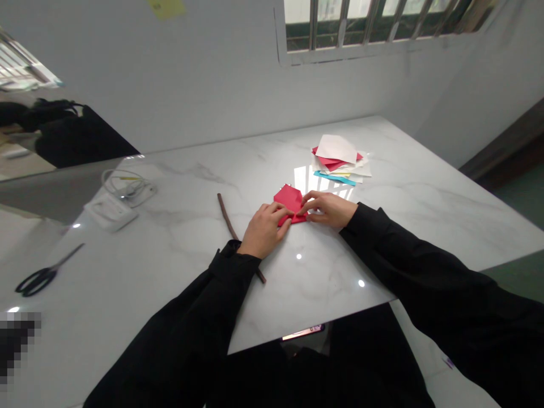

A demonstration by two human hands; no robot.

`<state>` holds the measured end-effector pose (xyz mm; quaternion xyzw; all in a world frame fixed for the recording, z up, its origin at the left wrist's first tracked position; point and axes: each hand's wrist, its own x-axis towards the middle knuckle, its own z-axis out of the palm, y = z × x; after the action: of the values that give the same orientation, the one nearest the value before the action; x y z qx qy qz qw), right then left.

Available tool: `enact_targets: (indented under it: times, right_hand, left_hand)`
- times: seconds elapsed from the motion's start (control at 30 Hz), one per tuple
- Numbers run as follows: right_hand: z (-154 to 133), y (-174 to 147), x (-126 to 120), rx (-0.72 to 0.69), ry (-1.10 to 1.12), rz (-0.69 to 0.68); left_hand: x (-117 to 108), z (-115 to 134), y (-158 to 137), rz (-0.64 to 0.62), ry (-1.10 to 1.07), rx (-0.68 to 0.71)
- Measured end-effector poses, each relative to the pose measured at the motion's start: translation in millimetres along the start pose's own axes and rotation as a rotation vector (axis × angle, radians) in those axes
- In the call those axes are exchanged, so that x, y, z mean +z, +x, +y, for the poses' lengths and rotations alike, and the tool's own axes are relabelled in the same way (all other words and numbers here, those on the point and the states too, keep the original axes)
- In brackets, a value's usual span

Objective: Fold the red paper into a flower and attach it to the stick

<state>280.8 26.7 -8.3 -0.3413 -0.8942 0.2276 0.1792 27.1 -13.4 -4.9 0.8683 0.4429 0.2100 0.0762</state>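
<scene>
On my head view, both hands are over the red folded paper (288, 197), which lies on the white marbled table (182, 260), near the middle of what I can see. My left hand (264, 229) is mostly closed, fingers bent over the paper's left side and thumb at the near edge; I read that as a hold on it. My right hand (325, 210) is partly closed at the right side, thumb and forefinger drawn together on the paper. The two sets of fingertips nearly meet along the near fold, and I can't make out the layers beneath them.

A brown stick (226, 217) lies slantwise to my left, its middle hidden by the left wrist and sleeve. Beyond the right hand I have a loose pile of paper sheets (338, 148), white and red with a blue piece at its near edge. Far left on the table are black-handled scissors (37, 280), and beyond them a white box-like object (109, 212) beside a coiled white cable (130, 186). Below the table's near edge I see part of a lit phone (303, 332).
</scene>
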Motion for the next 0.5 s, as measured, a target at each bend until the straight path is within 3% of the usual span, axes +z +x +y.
enact_targets:
  times: [0.5]
  right_hand:
    - [0.8, 0.7, 0.6, 0.001, -0.004, -0.005]
  left_hand:
    - [0.2, -0.7, 0.7, -0.006, -0.012, -0.003]
